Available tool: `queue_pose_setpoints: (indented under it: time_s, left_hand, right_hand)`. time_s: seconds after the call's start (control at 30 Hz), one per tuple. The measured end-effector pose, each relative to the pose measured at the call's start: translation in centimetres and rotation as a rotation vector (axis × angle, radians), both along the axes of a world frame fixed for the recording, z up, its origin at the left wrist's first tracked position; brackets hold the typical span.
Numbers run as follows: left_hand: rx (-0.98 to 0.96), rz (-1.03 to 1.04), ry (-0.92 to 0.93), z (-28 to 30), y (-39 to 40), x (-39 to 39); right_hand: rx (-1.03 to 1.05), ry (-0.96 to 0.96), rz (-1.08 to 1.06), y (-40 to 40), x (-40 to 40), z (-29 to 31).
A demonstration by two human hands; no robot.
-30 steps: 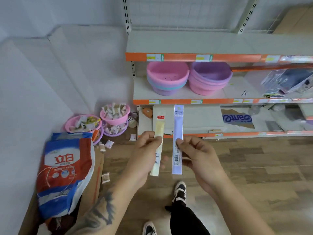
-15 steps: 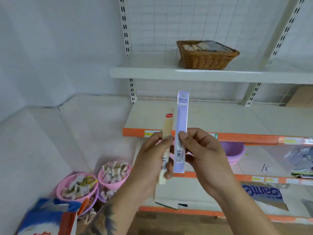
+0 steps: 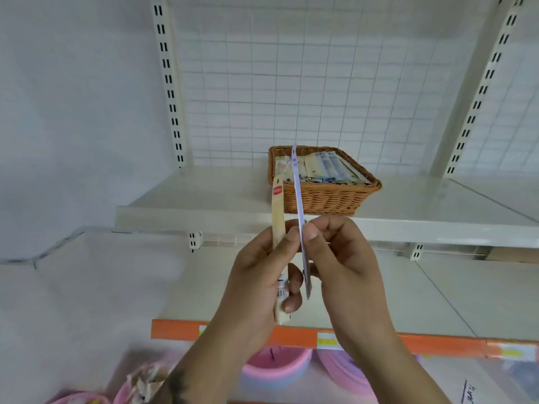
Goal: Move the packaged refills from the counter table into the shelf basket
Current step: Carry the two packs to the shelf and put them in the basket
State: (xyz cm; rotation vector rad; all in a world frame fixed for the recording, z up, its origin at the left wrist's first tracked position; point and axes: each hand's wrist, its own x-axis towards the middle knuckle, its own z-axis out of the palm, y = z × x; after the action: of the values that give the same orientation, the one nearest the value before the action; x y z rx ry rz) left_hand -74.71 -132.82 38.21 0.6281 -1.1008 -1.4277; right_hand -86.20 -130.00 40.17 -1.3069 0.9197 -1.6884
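Head view is showing two hands held up in front of a white shelf. The left hand (image 3: 259, 275) is gripping a long yellow refill pack (image 3: 278, 217) with a red label, fingers curled round its lower part. The right hand (image 3: 341, 258) is pinching a thin purple refill pack (image 3: 298, 193) between thumb and fingers. Both packs are standing upright, side by side, close together. Behind them a brown wicker basket (image 3: 329, 196) is sitting on the upper shelf (image 3: 204, 199), with more packs lying inside it. Pink bowls (image 3: 277, 371) are sitting on a lower shelf under the orange strip (image 3: 175, 329).
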Motion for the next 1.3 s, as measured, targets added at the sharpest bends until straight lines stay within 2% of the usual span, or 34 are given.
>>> queue_pose_setpoints:
  time_s: [0.23,0.33,0.47,0.57,0.7,0.87,0.97,1.07,1.17,1.3]
  left_hand:
    - [-0.119,0.005,-0.100,1.8,-4.1,1.3]
    - [-0.136,-0.004,-0.127,2.8,-5.3,1.7]
    - [-0.165,-0.021,-0.145,4.6,-7.0,1.9]
    - [-0.146,0.024,-0.126,6.6,-8.3,2.4]
    - [-0.095,0.056,-0.145,8.2,-9.9,3.5]
    - [-0.034,0.059,-0.190,7.4,-10.5,4.3]
    - [-0.021,0.064,-0.206,6.5,-10.5,4.6]
    - [-0.028,0.070,-0.224,6.2,-10.4,4.7]
    - [-0.045,0.093,-0.290,6.1,-10.1,4.5]
    - [-0.023,0.092,-0.257,5.8,-9.8,4.1]
  right_hand:
    - [-0.119,0.151,-0.106,-2.9,-0.1,1.0]
    - [-0.130,0.112,-0.045,-3.2,0.4,1.3]
    - [-0.243,0.400,-0.249,-4.6,0.0,2.4]
    - [-0.257,0.489,-0.334,-6.6,-0.5,5.1]
    - [-0.103,0.684,-0.476,-11.9,-1.9,9.3]
    - [0.274,0.988,-0.361,-17.2,-2.8,11.4]
    - [0.336,1.201,-0.436,-19.4,-2.7,10.6]
    - [0.347,1.332,-0.499,-19.7,-2.3,10.1]
    - [0.296,1.336,-0.589,-18.4,-1.9,10.0]
    - [-0.044,1.172,-0.637,-14.6,-0.8,8.9]
